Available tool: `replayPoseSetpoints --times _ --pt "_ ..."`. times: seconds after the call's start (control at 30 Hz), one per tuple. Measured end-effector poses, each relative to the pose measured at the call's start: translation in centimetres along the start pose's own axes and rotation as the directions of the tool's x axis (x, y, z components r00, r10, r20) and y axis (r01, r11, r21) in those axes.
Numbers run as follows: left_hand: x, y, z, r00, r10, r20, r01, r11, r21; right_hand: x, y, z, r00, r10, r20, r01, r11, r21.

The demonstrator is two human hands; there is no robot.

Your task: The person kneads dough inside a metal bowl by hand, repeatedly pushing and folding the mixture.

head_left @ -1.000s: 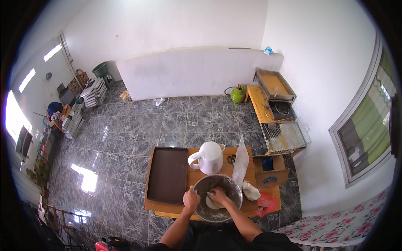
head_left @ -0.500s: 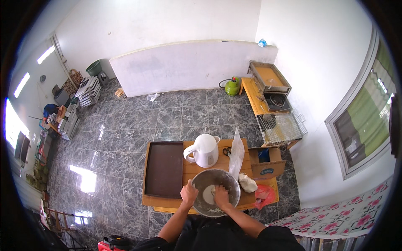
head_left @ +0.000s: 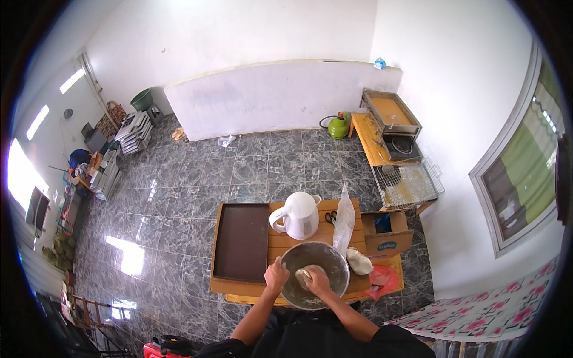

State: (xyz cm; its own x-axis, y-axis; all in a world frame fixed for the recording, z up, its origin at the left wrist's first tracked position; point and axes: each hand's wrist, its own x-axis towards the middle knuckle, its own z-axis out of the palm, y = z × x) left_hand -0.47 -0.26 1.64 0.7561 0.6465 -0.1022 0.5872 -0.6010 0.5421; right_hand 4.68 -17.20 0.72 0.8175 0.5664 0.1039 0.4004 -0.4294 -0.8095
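Observation:
A round metal mixing bowl (head_left: 335, 262) stands at the front of the small wooden table, its inner wall smeared with pale residue. My left hand (head_left: 277, 275) is closed on the bowl's left rim. Inside the bowl, my right hand (head_left: 317, 280) has its fingers curled over a pale lump of dough (head_left: 303, 275), partly hiding it. Behind the bowl stands a white electric kettle (head_left: 301, 216). A long clear plastic bag (head_left: 344, 222) lies to the right of the kettle, with a knotted bag of something whitish (head_left: 359, 262) beside the bowl's right rim.
A dark brown baking tray (head_left: 242, 241) lies left of the bowl. Scissors (head_left: 330, 217) rest by the kettle. A cardboard box (head_left: 387, 243) and a red plastic bag (head_left: 383, 279) are at the right. Farther off are a green gas cylinder (head_left: 338, 126) and a bench with a stove (head_left: 401, 147).
The whole view has shifted slightly to the right. My right hand has moved a little leftward in the bowl, its fingers now curled over the dough. My left hand stays on the rim.

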Motion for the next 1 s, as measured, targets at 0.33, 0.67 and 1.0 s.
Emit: replayPoseSetpoints --times 0.33,0.67,1.0 --pt "-0.2 -0.1 -0.1 1.0 -0.002 0.008 0.002 0.999 -0.042 -0.3 -1.4 -2.9 0.946 0.051 0.321 -0.004 0.99 -0.144" --pt "-0.4 0.1 0.6 0.999 0.038 -0.033 -0.04 0.997 -0.06 1.3 2.7 3.2 0.977 0.132 0.17 -0.067 0.937 -0.344" --pt "-0.1 0.6 0.7 1.0 0.029 -0.012 -0.029 0.999 -0.027 1.6 3.6 3.3 0.956 0.177 0.233 -0.093 0.938 -0.334"
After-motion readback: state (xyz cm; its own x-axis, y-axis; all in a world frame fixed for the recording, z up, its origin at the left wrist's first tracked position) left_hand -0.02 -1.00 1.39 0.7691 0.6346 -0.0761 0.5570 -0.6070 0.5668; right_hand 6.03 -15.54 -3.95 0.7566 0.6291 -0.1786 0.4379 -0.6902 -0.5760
